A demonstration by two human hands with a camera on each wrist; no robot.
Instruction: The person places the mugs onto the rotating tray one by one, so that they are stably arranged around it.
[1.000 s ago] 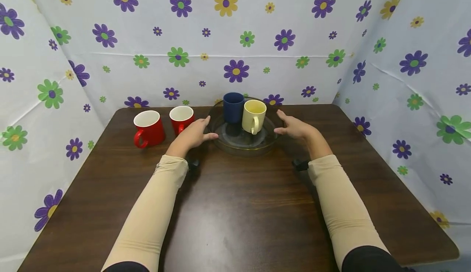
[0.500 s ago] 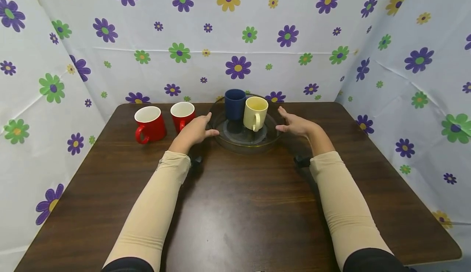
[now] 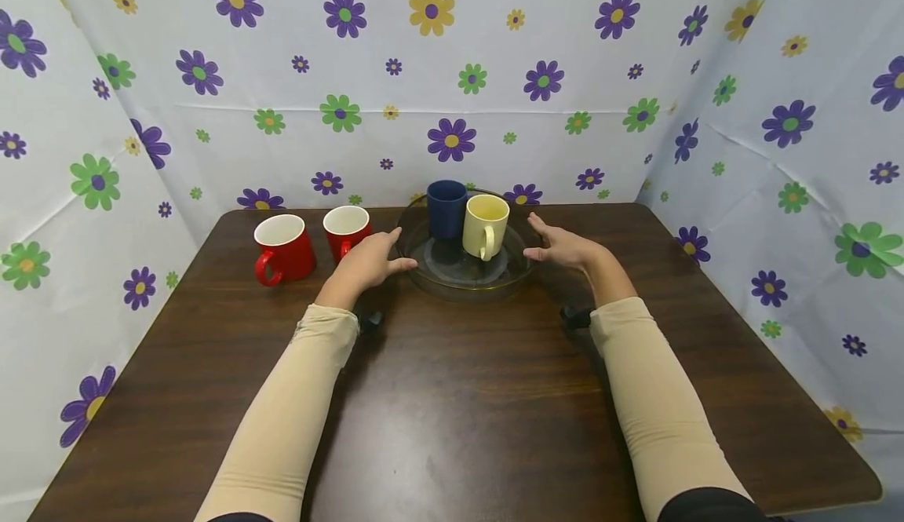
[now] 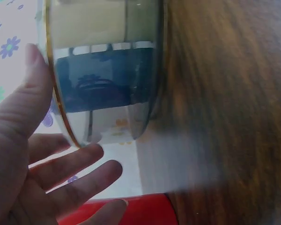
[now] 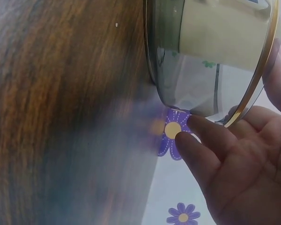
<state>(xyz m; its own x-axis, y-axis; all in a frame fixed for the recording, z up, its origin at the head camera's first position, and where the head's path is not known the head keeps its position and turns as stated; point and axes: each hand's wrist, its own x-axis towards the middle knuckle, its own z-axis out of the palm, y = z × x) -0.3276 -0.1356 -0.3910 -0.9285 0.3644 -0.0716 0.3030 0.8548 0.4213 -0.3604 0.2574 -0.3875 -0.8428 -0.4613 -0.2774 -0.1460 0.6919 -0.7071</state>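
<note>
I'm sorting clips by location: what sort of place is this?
Probably a makeshift indoor tabletop set, though I can't be sure: flower-print sheeting backs and flanks a dark wood-grain table, with two red mugs and a glass bowl in view.

Free room fronts the glass dish (image 3: 468, 293); red mugs (image 3: 291, 258) block its left side.

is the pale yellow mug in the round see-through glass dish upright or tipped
Upright: in the head view, the pale yellow mug stands in the round see-through glass dish with its open mouth facing up.
</note>
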